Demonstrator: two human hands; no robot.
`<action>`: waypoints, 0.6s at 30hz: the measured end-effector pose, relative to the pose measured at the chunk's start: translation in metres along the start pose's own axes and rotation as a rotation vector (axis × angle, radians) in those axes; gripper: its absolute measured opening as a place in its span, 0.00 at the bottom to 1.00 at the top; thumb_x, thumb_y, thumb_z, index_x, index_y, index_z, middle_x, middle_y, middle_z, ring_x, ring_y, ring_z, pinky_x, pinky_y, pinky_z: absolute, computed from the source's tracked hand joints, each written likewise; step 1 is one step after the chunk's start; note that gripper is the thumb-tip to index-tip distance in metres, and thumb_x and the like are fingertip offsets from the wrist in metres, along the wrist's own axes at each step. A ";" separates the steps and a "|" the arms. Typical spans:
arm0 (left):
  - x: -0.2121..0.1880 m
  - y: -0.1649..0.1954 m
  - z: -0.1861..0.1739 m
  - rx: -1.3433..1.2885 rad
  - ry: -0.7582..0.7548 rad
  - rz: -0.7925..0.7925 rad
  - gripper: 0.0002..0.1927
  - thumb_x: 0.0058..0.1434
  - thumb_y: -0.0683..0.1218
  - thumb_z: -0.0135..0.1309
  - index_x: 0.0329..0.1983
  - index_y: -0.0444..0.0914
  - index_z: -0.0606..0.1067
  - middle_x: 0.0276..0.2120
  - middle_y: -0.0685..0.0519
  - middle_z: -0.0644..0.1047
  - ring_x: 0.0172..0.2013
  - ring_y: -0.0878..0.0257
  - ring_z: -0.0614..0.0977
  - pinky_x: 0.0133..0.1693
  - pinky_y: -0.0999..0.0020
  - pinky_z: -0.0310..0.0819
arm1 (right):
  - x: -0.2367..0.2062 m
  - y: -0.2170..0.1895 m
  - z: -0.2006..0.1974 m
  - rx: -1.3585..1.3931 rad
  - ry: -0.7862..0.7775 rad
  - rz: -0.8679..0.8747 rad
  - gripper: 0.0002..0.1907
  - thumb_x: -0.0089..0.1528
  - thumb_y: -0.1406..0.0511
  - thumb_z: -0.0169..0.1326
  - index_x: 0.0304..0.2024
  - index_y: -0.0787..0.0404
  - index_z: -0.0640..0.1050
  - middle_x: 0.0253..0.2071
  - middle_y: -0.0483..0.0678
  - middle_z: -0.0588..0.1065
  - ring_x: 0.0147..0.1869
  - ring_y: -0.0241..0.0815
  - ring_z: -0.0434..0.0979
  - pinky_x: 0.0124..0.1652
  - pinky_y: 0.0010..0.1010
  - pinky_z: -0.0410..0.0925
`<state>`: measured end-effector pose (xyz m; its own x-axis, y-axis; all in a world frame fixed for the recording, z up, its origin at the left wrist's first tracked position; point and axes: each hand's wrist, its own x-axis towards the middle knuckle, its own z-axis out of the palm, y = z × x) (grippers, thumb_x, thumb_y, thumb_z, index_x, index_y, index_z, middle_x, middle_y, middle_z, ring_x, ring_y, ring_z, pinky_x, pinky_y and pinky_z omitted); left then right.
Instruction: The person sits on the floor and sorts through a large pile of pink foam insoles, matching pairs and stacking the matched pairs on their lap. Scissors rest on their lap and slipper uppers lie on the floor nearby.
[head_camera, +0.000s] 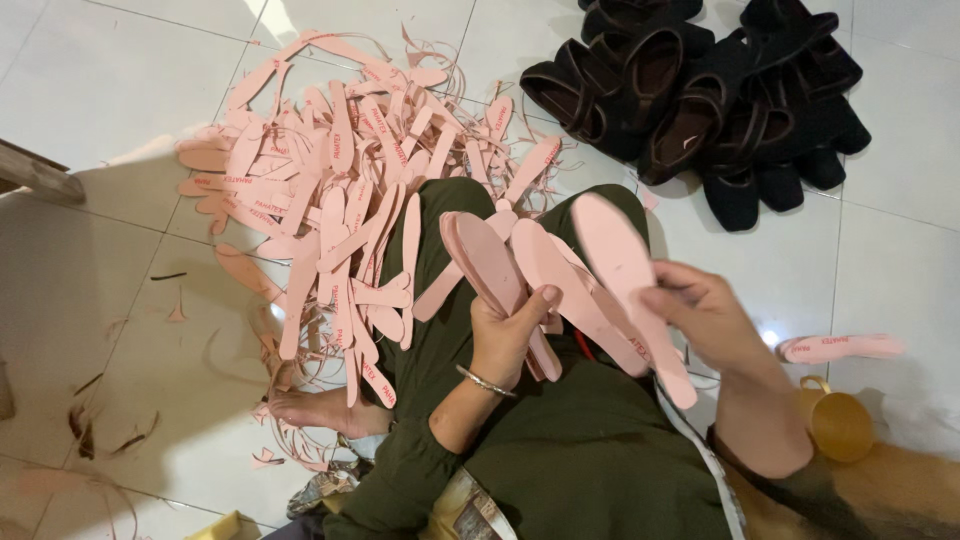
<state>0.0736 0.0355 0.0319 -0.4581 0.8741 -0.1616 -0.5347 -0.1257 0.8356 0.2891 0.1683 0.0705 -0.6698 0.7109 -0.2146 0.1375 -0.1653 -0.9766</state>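
Clutching a stack of pink insoles (500, 270), the left hand (508, 335) grip is clamped; the right hand (705, 315) pinches one insole (625, 265) above a scrap pile (330, 180).

Bare tiles (880, 250) between black shoes (700, 100) and mug (835, 420)

Stack of insoles (495, 270) in left hand (505, 335), 1 insole (625, 275) in right hand (705, 315); scrap heap (330, 190) left, shoes (700, 100) behind, mug (835, 420) right.
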 end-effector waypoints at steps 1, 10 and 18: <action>0.000 -0.001 0.000 0.006 -0.004 -0.007 0.08 0.64 0.41 0.62 0.35 0.30 0.77 0.28 0.52 0.78 0.26 0.67 0.78 0.28 0.70 0.74 | 0.000 -0.001 0.009 -0.008 -0.051 0.044 0.21 0.64 0.67 0.53 0.59 0.69 0.75 0.43 0.49 0.82 0.41 0.36 0.81 0.41 0.28 0.76; 0.001 -0.008 -0.003 -0.050 -0.041 -0.044 0.07 0.62 0.41 0.61 0.37 0.30 0.79 0.29 0.51 0.80 0.26 0.67 0.80 0.29 0.71 0.78 | 0.004 0.015 0.041 -0.063 0.022 0.023 0.16 0.67 0.66 0.53 0.56 0.68 0.76 0.41 0.45 0.77 0.39 0.29 0.73 0.35 0.21 0.67; -0.002 -0.012 -0.002 -0.081 -0.186 -0.105 0.09 0.63 0.42 0.62 0.40 0.31 0.78 0.31 0.51 0.80 0.27 0.67 0.80 0.32 0.72 0.78 | 0.007 0.038 0.043 -0.087 -0.029 -0.075 0.13 0.69 0.66 0.49 0.53 0.66 0.75 0.42 0.45 0.78 0.43 0.30 0.77 0.42 0.23 0.72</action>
<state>0.0795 0.0342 0.0206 -0.2622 0.9549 -0.1397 -0.6315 -0.0603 0.7731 0.2579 0.1377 0.0322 -0.7014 0.6986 -0.1416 0.1479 -0.0518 -0.9876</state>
